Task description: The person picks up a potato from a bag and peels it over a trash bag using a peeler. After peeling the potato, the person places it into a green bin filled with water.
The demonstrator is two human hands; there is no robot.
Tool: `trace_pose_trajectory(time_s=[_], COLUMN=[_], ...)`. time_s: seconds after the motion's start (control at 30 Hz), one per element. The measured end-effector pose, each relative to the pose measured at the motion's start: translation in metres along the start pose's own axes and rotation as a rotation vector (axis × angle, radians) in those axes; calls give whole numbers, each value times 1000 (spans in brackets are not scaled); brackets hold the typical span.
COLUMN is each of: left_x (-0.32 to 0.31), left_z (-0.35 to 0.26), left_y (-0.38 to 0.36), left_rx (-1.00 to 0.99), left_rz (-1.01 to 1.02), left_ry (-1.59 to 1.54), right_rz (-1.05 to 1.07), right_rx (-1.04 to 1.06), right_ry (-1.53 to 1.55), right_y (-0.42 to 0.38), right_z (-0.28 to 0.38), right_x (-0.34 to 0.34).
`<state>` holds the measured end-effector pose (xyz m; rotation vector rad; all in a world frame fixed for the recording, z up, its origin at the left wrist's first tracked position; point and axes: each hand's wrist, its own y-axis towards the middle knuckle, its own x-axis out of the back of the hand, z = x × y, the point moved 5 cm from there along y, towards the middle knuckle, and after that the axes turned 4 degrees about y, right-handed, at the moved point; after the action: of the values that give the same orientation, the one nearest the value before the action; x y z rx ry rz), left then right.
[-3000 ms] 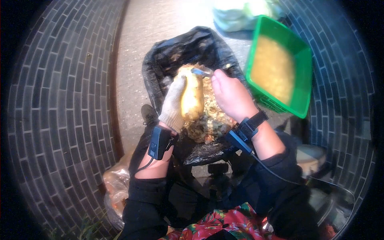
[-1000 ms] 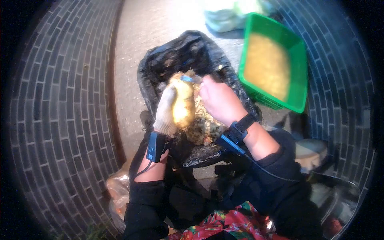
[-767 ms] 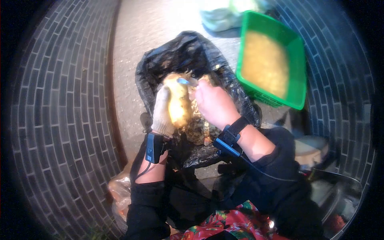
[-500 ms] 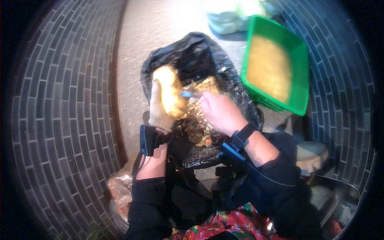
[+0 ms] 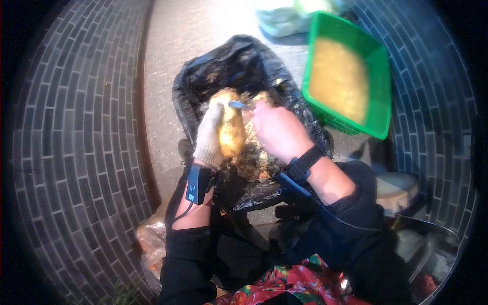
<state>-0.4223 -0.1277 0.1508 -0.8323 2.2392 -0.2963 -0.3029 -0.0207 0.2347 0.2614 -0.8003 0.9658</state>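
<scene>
My left hand [image 5: 209, 133] wears a pale knit glove and is closed around the left side of a large, long potato [image 5: 232, 133], yellow with brownish patches. The potato stands nearly upright in view above a black plastic bag [image 5: 223, 66]. In my bare right hand [image 5: 280, 131] is a peeler [image 5: 237, 104] with a blue part, its end at the potato's upper right side. The fingers hide most of its handle. Below both hands, a heap of peelings [image 5: 254, 165] lies in the bag.
A green crate [image 5: 348, 127] with blurred yellow pieces stands at the right. Behind it is a pale plastic bag [image 5: 284, 20]. Brick-patterned surfaces [image 5: 86, 127] flank both sides. A clear bag [image 5: 152, 244] sits lower left, and a metal-rimmed container [image 5: 432, 254] lower right.
The potato has shifted slightly right and turned more upright, with my left hand rotated around it. The peeler has moved up to the potato's upper part.
</scene>
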Motion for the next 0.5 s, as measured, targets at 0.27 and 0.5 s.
trace_pose_trajectory(time_s=[0.27, 0.5], left_x=[14, 14], left_z=[1, 5], left_y=[3, -1], left_rx=[-105, -42], left_rz=[-73, -85], left_ry=[132, 13], right_rz=[32, 48], right_rx=[24, 30], right_ry=[-5, -4], right_y=[-4, -4], right_z=[3, 2], right_x=[-11, -19])
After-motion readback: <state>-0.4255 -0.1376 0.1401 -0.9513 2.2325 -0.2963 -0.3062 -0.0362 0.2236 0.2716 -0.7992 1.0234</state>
